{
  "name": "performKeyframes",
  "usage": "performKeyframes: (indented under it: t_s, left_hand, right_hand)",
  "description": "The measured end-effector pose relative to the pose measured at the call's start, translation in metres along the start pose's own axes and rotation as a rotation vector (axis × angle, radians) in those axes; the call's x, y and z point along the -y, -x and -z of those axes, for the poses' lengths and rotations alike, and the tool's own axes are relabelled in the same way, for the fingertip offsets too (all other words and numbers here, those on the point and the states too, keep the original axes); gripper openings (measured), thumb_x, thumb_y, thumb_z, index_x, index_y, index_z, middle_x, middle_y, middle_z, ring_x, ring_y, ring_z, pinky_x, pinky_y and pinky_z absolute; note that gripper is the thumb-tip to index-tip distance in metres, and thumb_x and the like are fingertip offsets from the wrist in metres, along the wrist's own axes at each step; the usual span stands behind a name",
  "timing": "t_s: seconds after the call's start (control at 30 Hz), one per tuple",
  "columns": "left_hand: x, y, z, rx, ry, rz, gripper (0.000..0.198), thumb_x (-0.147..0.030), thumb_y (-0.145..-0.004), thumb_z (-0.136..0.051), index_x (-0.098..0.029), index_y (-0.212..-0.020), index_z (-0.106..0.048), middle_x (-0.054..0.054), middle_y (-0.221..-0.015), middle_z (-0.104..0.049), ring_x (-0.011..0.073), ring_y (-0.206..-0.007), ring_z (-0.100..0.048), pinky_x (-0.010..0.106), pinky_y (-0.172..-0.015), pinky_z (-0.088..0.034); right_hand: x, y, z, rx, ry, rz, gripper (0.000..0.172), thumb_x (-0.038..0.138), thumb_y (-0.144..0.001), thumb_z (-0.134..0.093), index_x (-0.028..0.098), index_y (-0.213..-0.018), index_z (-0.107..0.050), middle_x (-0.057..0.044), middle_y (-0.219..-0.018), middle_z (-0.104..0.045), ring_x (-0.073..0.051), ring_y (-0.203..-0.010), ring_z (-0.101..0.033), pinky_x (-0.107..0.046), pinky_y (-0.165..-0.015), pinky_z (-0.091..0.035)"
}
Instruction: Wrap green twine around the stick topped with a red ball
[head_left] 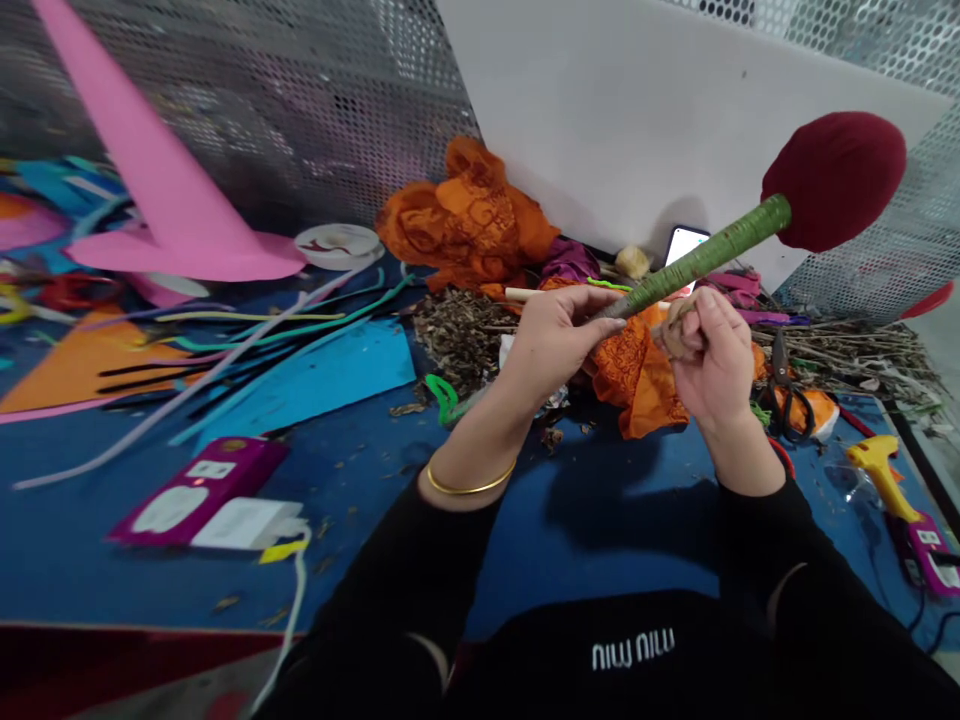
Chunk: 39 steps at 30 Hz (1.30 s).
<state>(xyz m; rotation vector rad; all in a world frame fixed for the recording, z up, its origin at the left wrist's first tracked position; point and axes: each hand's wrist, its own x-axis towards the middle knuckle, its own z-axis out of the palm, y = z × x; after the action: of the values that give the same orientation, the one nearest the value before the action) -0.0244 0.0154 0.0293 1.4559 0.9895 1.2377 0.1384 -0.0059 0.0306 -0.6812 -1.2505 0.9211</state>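
Note:
My left hand (551, 340) is wrapped round the lower end of a stick bound in green tape (701, 258), held slanting up to the right. A dark red, cloth-like rounded head (836, 180) tops the stick's far end. Close below the stick, my right hand (716, 355) is closed on a tan, crumpled piece (679, 330); its exact kind is unclear, as fingers cover part of it. Orange patterned fabric (637, 385) lies on the table just under both hands. Dry brown plant bits (465, 335) are heaped left of my left hand.
To the right are black scissors (784, 395) and a yellow glue gun (885, 470). A pink paper cone hat (172, 220), coloured strips, blue sheet (330, 380) and purple power strip (199, 490) occupy the left. A lit phone (686, 240) leans against a white board (637, 110) behind.

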Motion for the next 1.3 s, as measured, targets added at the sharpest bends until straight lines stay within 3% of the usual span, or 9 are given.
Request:
performKeyframes:
  t_s: [0.2, 0.4, 0.53, 0.73, 0.87, 1.1, 1.3]
  left_hand:
    - [0.013, -0.006, -0.008, -0.018, -0.074, -0.075, 0.026, -0.024, -0.075, -0.075, -0.014, -0.099, -0.081, 0.007, -0.102, -0.084, 0.0218, -0.096, -0.075, 0.034, -0.090, -0.060]
    - [0.018, -0.004, -0.012, -0.035, -0.381, -0.096, 0.029, -0.025, -0.082, -0.070, -0.017, -0.108, -0.083, 0.005, -0.102, -0.084, 0.0232, -0.091, -0.074, 0.037, -0.092, -0.055]
    - [0.013, 0.001, -0.013, 0.000, -0.511, -0.077, 0.030, -0.025, -0.086, -0.067, -0.021, -0.111, -0.083, 0.004, -0.107, -0.084, 0.0240, -0.099, -0.074, 0.038, -0.100, -0.053]
    - [0.004, 0.005, -0.015, 0.048, -0.687, -0.019, 0.027, -0.028, -0.090, -0.067, -0.025, -0.111, -0.083, 0.002, -0.106, -0.084, 0.0266, -0.099, -0.076, 0.036, -0.089, -0.053]
    - [0.003, 0.008, -0.018, 0.088, -0.824, -0.033, 0.026, -0.029, -0.092, -0.068, -0.029, -0.113, -0.083, 0.003, -0.102, -0.084, 0.0287, -0.097, -0.077, 0.036, -0.080, -0.053]
    - [-0.001, 0.012, -0.027, 0.167, -1.000, -0.008, 0.032, -0.031, -0.097, -0.065, -0.028, -0.125, -0.081, 0.008, -0.115, -0.083, 0.0346, -0.112, -0.076, 0.040, -0.087, -0.056]
    - [0.006, 0.015, -0.028, 0.185, -1.151, -0.188, 0.038, -0.025, -0.097, -0.057, -0.024, -0.128, -0.078, 0.009, -0.113, -0.083, 0.0333, -0.103, -0.078, 0.039, -0.076, -0.053]
  right_hand:
    - [0.012, 0.010, -0.008, -0.079, 0.047, 0.018, 0.052, 0.061, -0.091, -0.071, 0.024, -0.065, -0.046, 0.006, -0.059, -0.033, -0.008, -0.049, -0.028, -0.025, -0.044, -0.027]
    - [0.014, 0.010, -0.008, -0.078, 0.067, -0.013, 0.052, 0.063, -0.091, -0.070, 0.024, -0.066, -0.047, 0.006, -0.059, -0.037, -0.007, -0.049, -0.029, -0.024, -0.042, -0.029]
    - [0.014, 0.005, -0.005, -0.051, 0.025, -0.005, 0.047, 0.060, -0.091, -0.072, 0.025, -0.067, -0.052, 0.005, -0.058, -0.040, -0.009, -0.049, -0.036, -0.024, -0.042, -0.034]
    - [0.004, 0.000, 0.003, 0.024, 0.093, 0.112, 0.039, 0.057, -0.097, -0.067, 0.026, -0.074, -0.063, 0.002, -0.068, -0.060, -0.013, -0.061, -0.059, -0.031, -0.063, -0.058]
    - [0.000, -0.003, 0.011, -0.012, 0.234, 0.157, 0.032, 0.054, -0.097, -0.067, 0.026, -0.081, -0.072, 0.000, -0.077, -0.072, -0.017, -0.075, -0.072, -0.037, -0.079, -0.065]
    - [-0.003, -0.012, 0.016, -0.087, 0.340, 0.134, 0.032, 0.053, -0.095, -0.070, 0.025, -0.080, -0.078, -0.001, -0.078, -0.078, -0.018, -0.081, -0.077, -0.040, -0.087, -0.068]
    - [-0.010, -0.018, 0.021, -0.110, 0.319, 0.094, 0.028, 0.050, -0.092, -0.075, 0.025, -0.078, -0.079, -0.001, -0.078, -0.079, -0.017, -0.077, -0.077, -0.038, -0.085, -0.068]
